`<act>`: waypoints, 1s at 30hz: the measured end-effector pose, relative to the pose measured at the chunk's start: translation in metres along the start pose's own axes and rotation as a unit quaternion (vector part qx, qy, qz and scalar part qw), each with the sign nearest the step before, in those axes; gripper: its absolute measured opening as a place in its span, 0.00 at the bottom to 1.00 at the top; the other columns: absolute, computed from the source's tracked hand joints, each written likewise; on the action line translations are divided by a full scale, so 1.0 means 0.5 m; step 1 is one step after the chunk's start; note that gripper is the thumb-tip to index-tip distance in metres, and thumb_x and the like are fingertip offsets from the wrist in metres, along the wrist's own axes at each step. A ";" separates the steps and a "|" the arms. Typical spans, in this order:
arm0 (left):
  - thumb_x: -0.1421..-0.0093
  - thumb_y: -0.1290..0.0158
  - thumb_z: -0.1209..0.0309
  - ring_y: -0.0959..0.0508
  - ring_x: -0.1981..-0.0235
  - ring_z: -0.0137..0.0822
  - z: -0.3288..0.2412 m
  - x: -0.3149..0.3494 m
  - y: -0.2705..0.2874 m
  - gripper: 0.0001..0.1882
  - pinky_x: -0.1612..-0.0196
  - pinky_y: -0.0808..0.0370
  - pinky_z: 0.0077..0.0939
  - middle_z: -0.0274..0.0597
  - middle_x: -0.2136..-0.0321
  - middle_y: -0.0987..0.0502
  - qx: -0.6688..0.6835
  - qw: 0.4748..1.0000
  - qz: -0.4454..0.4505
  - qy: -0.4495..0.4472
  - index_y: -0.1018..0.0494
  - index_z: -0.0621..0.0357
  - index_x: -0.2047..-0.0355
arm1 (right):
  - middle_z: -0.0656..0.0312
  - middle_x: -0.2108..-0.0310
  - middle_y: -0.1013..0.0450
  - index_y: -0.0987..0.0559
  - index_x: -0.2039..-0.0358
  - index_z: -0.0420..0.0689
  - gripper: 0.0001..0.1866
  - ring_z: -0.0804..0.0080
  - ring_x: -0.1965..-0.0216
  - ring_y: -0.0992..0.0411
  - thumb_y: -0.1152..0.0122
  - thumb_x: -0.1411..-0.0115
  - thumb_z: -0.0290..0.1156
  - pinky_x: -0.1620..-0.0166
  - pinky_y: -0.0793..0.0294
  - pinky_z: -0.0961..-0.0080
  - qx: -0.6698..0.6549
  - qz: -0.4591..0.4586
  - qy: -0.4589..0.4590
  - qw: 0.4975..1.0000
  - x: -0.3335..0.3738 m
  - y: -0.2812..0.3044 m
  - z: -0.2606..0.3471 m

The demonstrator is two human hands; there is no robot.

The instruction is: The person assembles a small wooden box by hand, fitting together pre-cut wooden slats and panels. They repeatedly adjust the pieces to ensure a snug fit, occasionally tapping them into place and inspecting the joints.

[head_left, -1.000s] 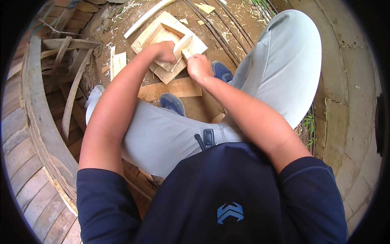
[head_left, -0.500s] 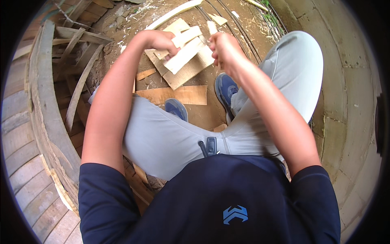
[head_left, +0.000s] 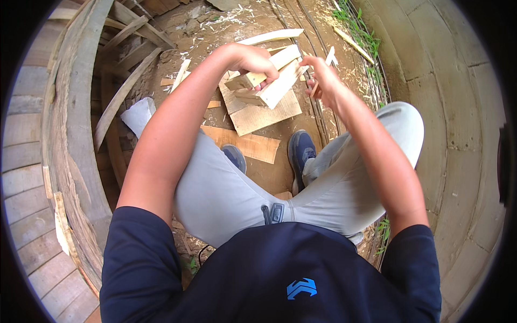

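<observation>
My left hand (head_left: 258, 65) is closed around a pale wooden piece (head_left: 280, 86) made of two boards set side by side with a gap between them. Its fingers reach into that gap, and the far side of the grip is hidden. Close to the right end of the boards is my right hand (head_left: 325, 81), its fingers curled around a slim wooden stick (head_left: 330, 54) that pokes out above the hand. What the stick's other end looks like is unclear. Beneath the boards, a flat square wooden board (head_left: 269, 119) lies on the ground.
A thin brown plank (head_left: 250, 144) lies before my shoes. Dark cables (head_left: 318, 116) run along the dirt on the right, with wood shavings around. A curved pale strip (head_left: 272, 36) lies beyond. Weathered timbers (head_left: 81, 134) stand left; a plank-like wall (head_left: 447, 134) rises right.
The wooden piece has turned and tilted up, now showing its two boards and the gap. My right hand has shifted right, away from my left hand. The head view has also moved.
</observation>
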State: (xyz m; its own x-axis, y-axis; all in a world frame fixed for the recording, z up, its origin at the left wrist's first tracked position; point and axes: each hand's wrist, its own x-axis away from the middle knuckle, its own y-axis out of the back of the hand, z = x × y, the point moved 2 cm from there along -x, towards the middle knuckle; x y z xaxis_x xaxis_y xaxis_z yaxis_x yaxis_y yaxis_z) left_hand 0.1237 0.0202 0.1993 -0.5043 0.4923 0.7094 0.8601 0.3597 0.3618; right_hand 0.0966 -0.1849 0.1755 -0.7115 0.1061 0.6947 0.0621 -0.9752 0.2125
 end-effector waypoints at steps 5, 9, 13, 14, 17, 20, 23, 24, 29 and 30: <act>0.56 0.44 0.67 0.23 0.72 0.31 0.007 0.011 0.033 0.10 0.64 0.28 0.24 0.40 0.78 0.21 0.013 0.999 -0.032 0.008 0.21 0.62 0.78 | 0.48 0.54 0.30 0.31 0.44 0.35 0.36 0.59 0.56 0.26 0.36 0.50 0.43 0.63 0.25 0.65 -0.123 0.115 0.028 0.985 0.014 -0.077 -0.022; 0.52 0.44 0.67 0.21 0.72 0.33 0.000 0.039 0.032 0.13 0.69 0.24 0.31 0.43 0.76 0.21 0.103 0.995 0.007 0.000 0.21 0.65 0.71 | 0.51 0.62 0.24 0.29 0.48 0.36 0.29 0.62 0.66 0.22 0.40 0.46 0.43 0.66 0.28 0.71 -0.137 0.153 0.055 0.977 0.033 -0.092 0.004; 0.50 0.44 0.71 0.22 0.73 0.32 0.004 0.039 0.028 0.11 0.67 0.22 0.33 0.44 0.73 0.22 0.145 0.989 0.029 0.022 0.22 0.65 0.69 | 0.55 0.61 0.24 0.27 0.51 0.42 0.22 0.66 0.63 0.24 0.42 0.41 0.43 0.58 0.27 0.67 -0.103 0.209 0.049 0.971 0.025 -0.098 0.005; 0.50 0.44 0.71 0.22 0.73 0.32 0.002 0.040 0.027 0.10 0.67 0.22 0.33 0.44 0.72 0.22 0.151 0.988 0.026 0.021 0.22 0.64 0.69 | 0.56 0.61 0.24 0.27 0.51 0.42 0.22 0.67 0.63 0.24 0.43 0.40 0.43 0.58 0.27 0.67 -0.102 0.208 0.050 0.971 0.027 -0.100 0.006; 0.49 0.45 0.70 0.23 0.72 0.32 -0.001 0.038 0.022 0.09 0.66 0.22 0.33 0.43 0.71 0.22 0.161 0.986 0.028 0.022 0.23 0.62 0.71 | 0.55 0.63 0.23 0.26 0.50 0.38 0.22 0.66 0.64 0.23 0.42 0.39 0.41 0.61 0.26 0.67 -0.106 0.200 0.056 0.973 0.032 -0.100 0.008; 0.48 0.45 0.68 0.23 0.66 0.32 -0.007 0.041 0.020 0.09 0.63 0.23 0.33 0.43 0.68 0.22 0.143 0.989 0.044 0.024 0.23 0.61 0.69 | 0.54 0.64 0.22 0.24 0.52 0.33 0.23 0.66 0.67 0.21 0.38 0.41 0.37 0.68 0.27 0.69 -0.112 0.178 0.064 0.976 0.018 -0.099 -0.002; 0.44 0.44 0.64 0.24 0.58 0.32 -0.009 0.046 0.024 0.18 0.56 0.24 0.32 0.45 0.61 0.22 0.091 0.996 0.024 0.006 0.24 0.62 0.58 | 0.54 0.65 0.22 0.22 0.54 0.33 0.19 0.69 0.70 0.23 0.37 0.41 0.35 0.70 0.28 0.70 -0.110 0.144 0.084 0.980 0.006 -0.095 -0.010; 0.43 0.43 0.61 0.24 0.55 0.32 -0.006 0.041 0.029 0.22 0.53 0.24 0.32 0.45 0.58 0.22 0.083 0.996 0.008 -0.002 0.25 0.63 0.53 | 0.55 0.65 0.21 0.22 0.55 0.34 0.18 0.70 0.71 0.24 0.36 0.41 0.34 0.70 0.28 0.71 -0.106 0.128 0.094 0.982 -0.003 -0.092 -0.012; 0.43 0.35 0.52 0.27 0.42 0.40 0.008 0.080 0.089 0.43 0.37 0.29 0.36 0.52 0.43 0.26 0.117 0.986 -0.066 -0.095 0.36 0.63 0.34 | 0.59 0.68 0.26 0.28 0.56 0.37 0.15 0.77 0.78 0.28 0.34 0.39 0.29 0.78 0.32 0.80 -0.070 0.106 0.171 0.977 0.006 -0.071 0.036; 0.44 0.34 0.55 0.27 0.41 0.40 0.016 0.094 0.101 0.43 0.37 0.29 0.36 0.52 0.42 0.27 0.084 0.985 -0.084 -0.128 0.37 0.63 0.33 | 0.59 0.69 0.26 0.27 0.57 0.37 0.15 0.77 0.77 0.28 0.35 0.39 0.30 0.78 0.31 0.79 -0.085 0.096 0.177 0.976 0.005 -0.065 0.043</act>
State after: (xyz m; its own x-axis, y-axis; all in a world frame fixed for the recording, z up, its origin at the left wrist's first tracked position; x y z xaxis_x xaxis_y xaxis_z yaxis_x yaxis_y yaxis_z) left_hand 0.1430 0.0678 0.2461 -0.6600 0.5906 0.4643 0.7486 0.5688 0.3407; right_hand 0.1079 -0.1488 0.1851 -0.8969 -0.1257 0.4239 0.1220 -0.9919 -0.0359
